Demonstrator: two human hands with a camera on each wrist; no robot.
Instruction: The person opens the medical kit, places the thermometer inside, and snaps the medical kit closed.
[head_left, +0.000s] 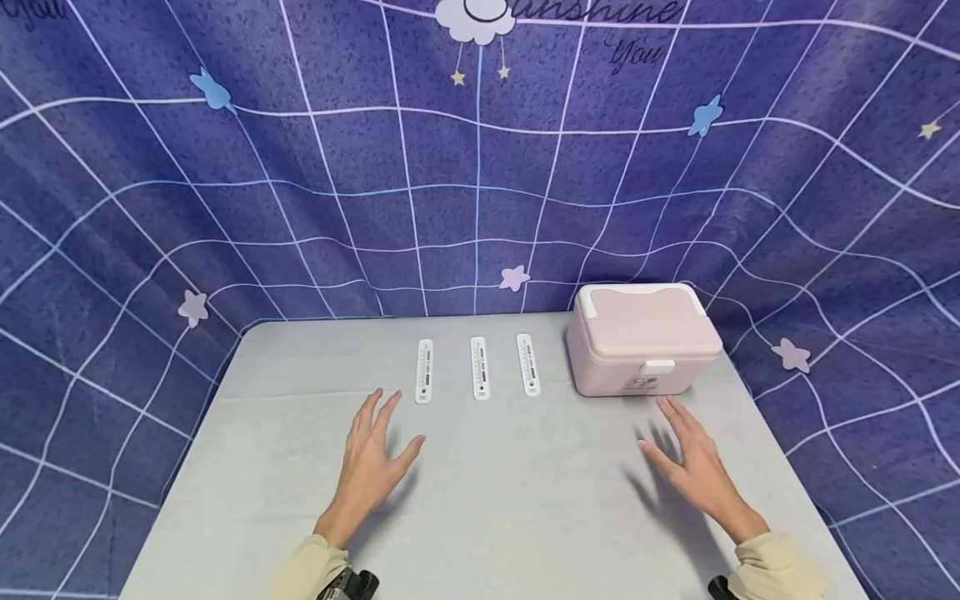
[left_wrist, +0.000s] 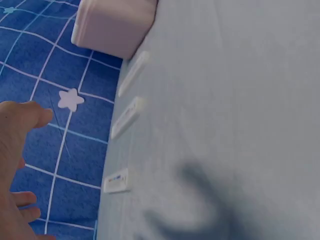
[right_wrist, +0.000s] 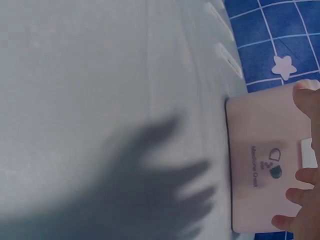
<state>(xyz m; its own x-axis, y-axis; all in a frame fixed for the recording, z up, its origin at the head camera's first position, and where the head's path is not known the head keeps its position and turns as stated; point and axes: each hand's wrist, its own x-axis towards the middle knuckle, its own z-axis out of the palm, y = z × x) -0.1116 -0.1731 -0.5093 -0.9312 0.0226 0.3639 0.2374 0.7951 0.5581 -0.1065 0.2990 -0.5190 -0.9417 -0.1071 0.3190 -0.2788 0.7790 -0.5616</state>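
Three white thermometers with printed scales lie in a row on the grey table: a left one (head_left: 424, 372), a middle one (head_left: 480, 368) and a right one (head_left: 528, 365). To their right stands a pink medicine chest (head_left: 645, 342) with its lid down and a white latch (head_left: 658, 367) at the front. My left hand (head_left: 372, 462) hovers over the table with fingers spread, nearest the left thermometer and holding nothing. Just in front of the chest, my right hand (head_left: 692, 462) is also raised and empty, its fingers extended toward the chest's front. "Medicine Chest" lettering (right_wrist: 254, 166) shows in the right wrist view.
The grey cloth-covered table (head_left: 510, 508) ends at a blue gridded curtain (head_left: 442, 217) with star prints, which hangs behind it and along both sides. The chest stands near the table's back right corner. Shadows of both hands fall on the tabletop.
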